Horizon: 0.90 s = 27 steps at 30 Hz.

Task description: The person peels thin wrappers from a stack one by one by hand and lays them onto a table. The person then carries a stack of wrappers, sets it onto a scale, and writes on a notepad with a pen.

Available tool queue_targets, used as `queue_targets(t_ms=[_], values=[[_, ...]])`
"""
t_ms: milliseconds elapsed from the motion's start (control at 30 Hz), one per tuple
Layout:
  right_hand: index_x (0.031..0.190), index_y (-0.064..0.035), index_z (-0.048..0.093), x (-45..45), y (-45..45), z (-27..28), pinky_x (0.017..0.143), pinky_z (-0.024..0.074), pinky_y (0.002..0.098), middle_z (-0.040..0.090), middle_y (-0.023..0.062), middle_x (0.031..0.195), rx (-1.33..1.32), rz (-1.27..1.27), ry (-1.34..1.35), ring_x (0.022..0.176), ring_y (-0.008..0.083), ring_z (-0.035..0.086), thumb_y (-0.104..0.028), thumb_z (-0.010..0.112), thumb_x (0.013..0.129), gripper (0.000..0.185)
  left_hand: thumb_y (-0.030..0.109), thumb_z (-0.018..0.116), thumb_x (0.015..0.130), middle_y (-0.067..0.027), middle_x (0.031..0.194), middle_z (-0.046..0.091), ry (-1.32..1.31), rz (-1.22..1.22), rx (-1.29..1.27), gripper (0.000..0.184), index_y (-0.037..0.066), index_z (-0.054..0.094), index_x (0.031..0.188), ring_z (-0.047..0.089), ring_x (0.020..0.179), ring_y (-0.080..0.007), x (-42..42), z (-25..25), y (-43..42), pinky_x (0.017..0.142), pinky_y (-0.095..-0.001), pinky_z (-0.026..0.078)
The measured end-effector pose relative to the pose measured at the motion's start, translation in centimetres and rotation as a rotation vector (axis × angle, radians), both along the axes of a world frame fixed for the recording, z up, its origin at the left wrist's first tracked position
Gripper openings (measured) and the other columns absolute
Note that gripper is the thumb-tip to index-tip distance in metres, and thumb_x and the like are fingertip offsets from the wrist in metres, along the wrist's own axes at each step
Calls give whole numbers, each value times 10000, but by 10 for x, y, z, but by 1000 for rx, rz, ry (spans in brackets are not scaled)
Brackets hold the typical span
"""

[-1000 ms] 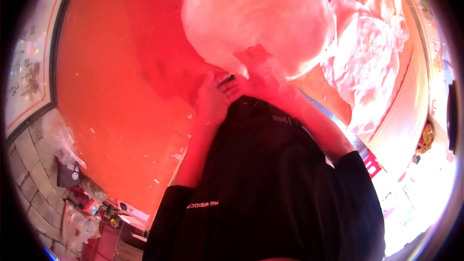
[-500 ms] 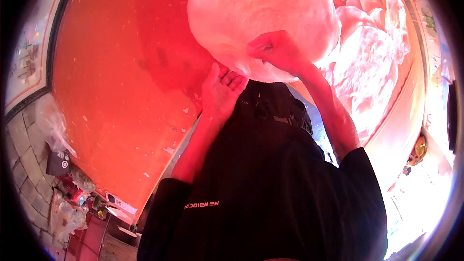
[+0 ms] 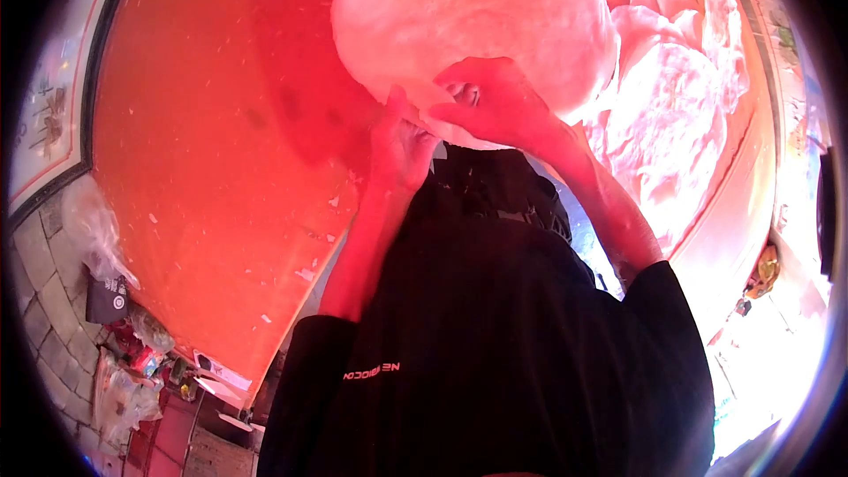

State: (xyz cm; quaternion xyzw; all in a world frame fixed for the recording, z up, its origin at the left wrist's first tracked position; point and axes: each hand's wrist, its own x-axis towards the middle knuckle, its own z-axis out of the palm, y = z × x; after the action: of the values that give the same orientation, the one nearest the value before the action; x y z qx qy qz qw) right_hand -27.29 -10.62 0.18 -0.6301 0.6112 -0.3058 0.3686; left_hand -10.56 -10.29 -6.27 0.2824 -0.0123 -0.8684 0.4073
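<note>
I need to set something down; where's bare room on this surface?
The orange tabletop is largely bare between the dark strip at left and the left hand, bar small scraps. Crowded: around the right hand, with the pale round and crumpled pale mass.

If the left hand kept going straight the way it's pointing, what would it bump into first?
Most likely the big pale round slab: its edge lies right at the left hand, though whether they already touch is unclear.
</note>
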Motion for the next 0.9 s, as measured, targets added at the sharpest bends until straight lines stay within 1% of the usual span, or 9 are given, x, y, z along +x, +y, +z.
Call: queue_targets(t_ms=[67, 133, 367, 400, 600, 700, 767, 800, 900], values=[[842, -33, 673, -9, -3, -6, 633, 527, 350, 667, 135, 732, 85, -48, -146, 652, 256, 657, -200, 643, 748, 194, 363, 578, 902, -104, 1320, 491, 71, 25, -31, 553, 40, 411, 1319, 463, 1220, -261, -3, 15, -5, 1030, -437, 370], [818, -43, 674, -9, -9, 5, 634, 530, 359, 670, 133, 731, 215, -168, -66, 652, 271, 656, -194, 623, 760, 169, 360, 600, 889, -98, 1232, 546, -147, 32, 4, 487, 29, 494, 1231, 533, 1075, -195, -7, 24, -6, 853, -344, 441], [752, -67, 666, -16, -35, -13, 629, 495, 412, 647, 142, 727, 62, -78, 361, 660, 297, 626, -184, 598, 751, 135, 153, 605, 812, -121, 1072, 602, -433, -35, -323, 377, -29, 533, 1134, 589, 922, -216, 19, -74, -4, 821, -353, 470], [755, -69, 669, -38, -38, 6, 637, 492, 407, 653, 135, 732, -2, -127, 254, 673, 280, 629, -186, 608, 746, 133, 130, 605, 773, -145, 1120, 595, -309, -59, 15, 434, -11, 515, 1174, 587, 1018, -245, 24, -57, -11, 928, -409, 467], [1063, 57, 599, -233, -19, 93, 774, 530, 409, 642, 186, 975, -283, -312, -618, 871, 274, 647, -206, 483, 931, 317, 160, 597, 803, -128, 1192, 547, -410, -70, -176, 468, 6, 474, 1227, 539, 1084, -248, 90, 3, -54, 963, -416, 429], [964, 48, 616, -306, 27, 80, 725, 539, 410, 648, 174, 910, -710, -425, -53, 778, 275, 642, -211, 436, 929, 317, 177, 593, 821, -118, 1235, 519, -455, -81, -281, 488, 17, 450, 1259, 510, 1123, -250, 150, 18, -79, 984, -420, 406], [938, -35, 668, -328, 55, 77, 651, 496, 270, 663, 46, 809, -134, -977, -529, 722, 130, 612, -176, 660, 814, 188, 189, 590, 833, -111, 1264, 499, -450, -89, -313, 502, 24, 433, 1280, 491, 1149, -251, 170, 24, -81, 998, -423, 391], [922, -30, 670, -362, 77, 45, 616, 493, 271, 652, 26, 799, -284, -959, -385, 706, 117, 608, -209, 671, 818, 207, 195, 589, 839, -108, 1278, 490, -436, -88, -328, 510, 27, 425, 1291, 481, 1162, -251, 175, 25, -80, 1005, -424, 383], [1088, 5, 629, -358, 109, 18, 604, 517, 306, 645, 71, 766, 92, -1319, 426, 686, 160, 622, -397, 744, 743, 542, 213, 585, 856, -97, 1322, 461, -386, -69, -347, 531, 38, 400, 1323, 452, 1202, -253, 181, 27, -65, 1026, -428, 360]])
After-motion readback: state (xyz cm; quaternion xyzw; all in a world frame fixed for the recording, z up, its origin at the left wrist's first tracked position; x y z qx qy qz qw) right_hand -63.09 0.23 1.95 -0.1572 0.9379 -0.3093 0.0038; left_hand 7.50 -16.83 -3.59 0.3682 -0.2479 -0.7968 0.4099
